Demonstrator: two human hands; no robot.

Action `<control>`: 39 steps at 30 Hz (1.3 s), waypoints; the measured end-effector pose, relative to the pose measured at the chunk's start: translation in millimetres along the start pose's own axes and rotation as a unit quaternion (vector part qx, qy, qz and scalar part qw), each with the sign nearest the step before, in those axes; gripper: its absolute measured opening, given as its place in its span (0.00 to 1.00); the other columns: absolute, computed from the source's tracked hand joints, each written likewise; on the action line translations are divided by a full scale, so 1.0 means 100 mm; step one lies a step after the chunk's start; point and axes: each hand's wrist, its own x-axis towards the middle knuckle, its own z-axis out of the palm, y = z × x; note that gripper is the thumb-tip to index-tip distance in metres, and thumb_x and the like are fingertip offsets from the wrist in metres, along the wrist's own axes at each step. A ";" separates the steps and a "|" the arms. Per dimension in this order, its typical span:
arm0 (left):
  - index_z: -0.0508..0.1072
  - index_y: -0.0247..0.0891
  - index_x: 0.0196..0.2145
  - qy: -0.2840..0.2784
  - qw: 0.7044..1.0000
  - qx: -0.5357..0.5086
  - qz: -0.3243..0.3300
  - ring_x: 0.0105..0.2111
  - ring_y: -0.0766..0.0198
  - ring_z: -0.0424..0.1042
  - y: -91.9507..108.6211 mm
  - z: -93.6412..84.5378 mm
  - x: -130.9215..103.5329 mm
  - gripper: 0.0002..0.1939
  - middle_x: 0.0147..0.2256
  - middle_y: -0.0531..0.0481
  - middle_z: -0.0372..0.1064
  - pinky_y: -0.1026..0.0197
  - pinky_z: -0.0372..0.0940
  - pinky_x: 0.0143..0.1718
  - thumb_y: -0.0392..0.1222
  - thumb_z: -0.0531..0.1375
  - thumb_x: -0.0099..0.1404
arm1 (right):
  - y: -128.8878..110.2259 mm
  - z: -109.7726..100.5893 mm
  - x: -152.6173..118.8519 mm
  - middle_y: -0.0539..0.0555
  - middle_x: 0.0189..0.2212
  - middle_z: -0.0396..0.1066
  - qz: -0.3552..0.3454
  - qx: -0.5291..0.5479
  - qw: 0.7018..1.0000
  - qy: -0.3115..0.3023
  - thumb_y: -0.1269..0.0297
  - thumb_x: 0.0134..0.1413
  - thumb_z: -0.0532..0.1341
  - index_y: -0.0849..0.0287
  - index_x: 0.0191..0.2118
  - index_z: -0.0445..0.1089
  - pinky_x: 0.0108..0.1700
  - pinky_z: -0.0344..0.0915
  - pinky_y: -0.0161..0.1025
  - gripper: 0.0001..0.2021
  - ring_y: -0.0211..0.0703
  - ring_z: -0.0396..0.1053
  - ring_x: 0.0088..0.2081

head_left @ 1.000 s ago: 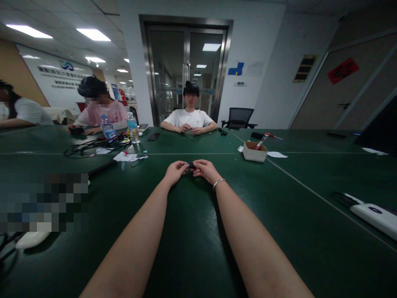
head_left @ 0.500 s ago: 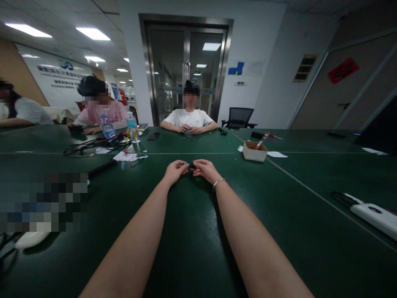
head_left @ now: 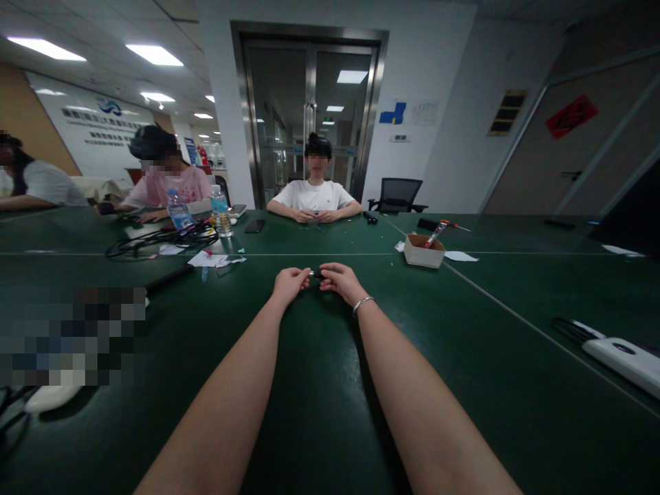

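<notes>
Between my hands, above the green table (head_left: pixel 320 385), is a small black object with a silvery end (head_left: pixel 316 273). My left hand (head_left: pixel 291 284) pinches its silvery end between thumb and fingers. On the other side my right hand (head_left: pixel 339 280), with a silver bracelet at the wrist, grips the black part. The object is too small to name, and fingertips cover much of it.
Black cables (head_left: pixel 155 240), two water bottles (head_left: pixel 221 213) and paper scraps (head_left: pixel 207 259) lie or stand at the left. Beyond my right hand is a small open box (head_left: pixel 423 251) holding a tool. A person in white (head_left: pixel 315 196) sits opposite. A white power strip (head_left: pixel 623 357) is at far right.
More of the silvery end shows between my fingers, and both hands have shifted very slightly. The person in pink at the left has moved a hand further left.
</notes>
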 end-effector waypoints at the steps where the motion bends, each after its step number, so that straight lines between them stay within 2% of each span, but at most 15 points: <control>1: 0.72 0.33 0.24 0.003 1.000 0.004 -0.003 0.22 0.68 0.67 0.01 0.00 0.00 0.16 0.23 0.48 0.70 0.65 0.60 0.24 0.51 0.62 0.53 | 0.00 0.00 0.00 0.49 0.19 0.70 -0.003 -0.001 1.000 0.001 0.78 0.51 0.60 0.64 0.37 0.68 0.24 0.73 0.30 0.07 0.33 0.70 0.19; 5: 0.72 0.34 0.22 0.015 1.000 0.011 -0.008 0.20 0.69 0.65 0.00 -0.01 0.02 0.17 0.21 0.49 0.69 0.66 0.59 0.22 0.53 0.61 0.53 | 0.01 0.00 0.00 0.49 0.22 0.70 -0.019 -0.003 1.000 -0.010 0.79 0.49 0.60 0.62 0.37 0.69 0.26 0.73 0.30 0.09 0.33 0.71 0.21; 11: 0.71 0.34 0.22 0.093 0.995 -0.018 -0.029 0.18 0.71 0.61 -0.03 -0.05 0.06 0.20 0.20 0.50 0.66 0.66 0.56 0.21 0.55 0.57 0.56 | -0.01 -0.05 0.03 0.48 0.27 0.68 -0.063 0.030 0.998 0.004 0.81 0.45 0.60 0.61 0.34 0.69 0.27 0.74 0.30 0.11 0.31 0.71 0.23; 19: 0.70 0.33 0.21 0.058 0.998 -0.019 -0.016 0.17 0.71 0.61 0.02 -0.02 0.01 0.19 0.18 0.51 0.65 0.65 0.57 0.22 0.54 0.60 0.55 | -0.01 0.02 0.01 0.49 0.27 0.69 -0.050 0.020 0.998 -0.041 0.81 0.45 0.60 0.62 0.35 0.68 0.27 0.72 0.30 0.11 0.32 0.71 0.23; 30: 0.70 0.34 0.21 0.022 0.999 -0.021 -0.020 0.18 0.70 0.62 0.08 -0.01 -0.04 0.19 0.19 0.51 0.66 0.67 0.57 0.21 0.54 0.60 0.54 | 0.00 -0.01 -0.01 0.49 0.24 0.71 -0.029 0.005 0.999 -0.039 0.79 0.47 0.62 0.62 0.36 0.68 0.26 0.72 0.29 0.10 0.33 0.72 0.23; 39: 0.70 0.33 0.23 -0.003 0.999 -0.039 -0.023 0.20 0.70 0.65 0.03 -0.01 -0.01 0.18 0.21 0.51 0.67 0.67 0.58 0.23 0.53 0.62 0.53 | 0.02 -0.03 0.00 0.50 0.23 0.72 -0.026 0.017 0.999 -0.031 0.78 0.48 0.62 0.63 0.36 0.68 0.26 0.72 0.28 0.08 0.33 0.72 0.22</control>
